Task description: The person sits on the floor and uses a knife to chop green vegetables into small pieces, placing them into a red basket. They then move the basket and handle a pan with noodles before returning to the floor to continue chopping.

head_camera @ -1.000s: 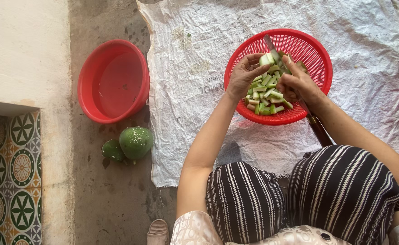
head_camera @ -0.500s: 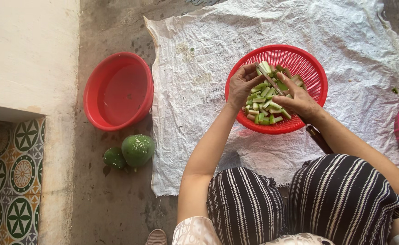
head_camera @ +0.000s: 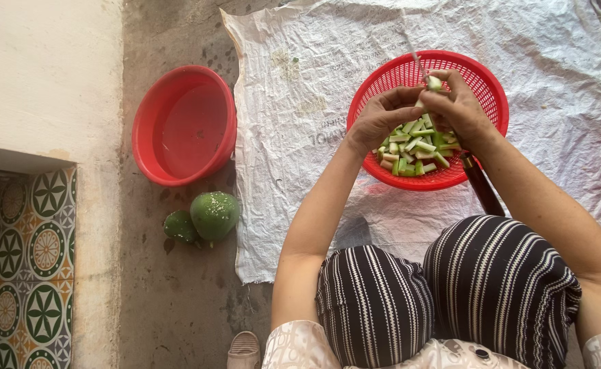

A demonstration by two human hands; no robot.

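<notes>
The red basket [head_camera: 481, 89] at upper right is shiny plastic with little holes. The white sheet [head_camera: 314, 102] under it looks wrinkly, the floor [head_camera: 177, 287] rough and dull.

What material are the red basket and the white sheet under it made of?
The red basket looks like moulded plastic: a glossy, evenly coloured lattice of small holes. The white sheet seems to be a woven plastic sack laid flat, matte, creased and stained; it might also be cloth.
</notes>
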